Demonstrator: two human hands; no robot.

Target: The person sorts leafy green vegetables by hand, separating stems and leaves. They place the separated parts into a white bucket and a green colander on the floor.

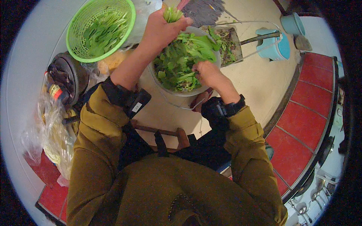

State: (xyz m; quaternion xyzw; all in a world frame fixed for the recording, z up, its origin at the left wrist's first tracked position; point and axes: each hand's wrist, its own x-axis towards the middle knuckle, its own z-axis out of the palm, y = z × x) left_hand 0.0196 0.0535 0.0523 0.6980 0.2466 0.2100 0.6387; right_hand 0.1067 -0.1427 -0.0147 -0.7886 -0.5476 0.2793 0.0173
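Note:
My left hand grips a bunch of green stems above the far edge of a whitish plastic bucket. Loose leafy greens fill the bucket, with some larger pale leaves lying towards its right side. My right hand reaches over the bucket's right rim into these leaves. Its fingers are curled and their tips are hidden, so whether it pinches a leaf is unclear. To the left of my left hand, a bright green plastic colander basket contains long-stemmed greens.
Beyond the bucket, a dustpan with plant scraps rests on the tiled floor. Light blue pails stand farther right. Red tiles top a ledge along the right. A dark pot and clear plastic bags crowd the left.

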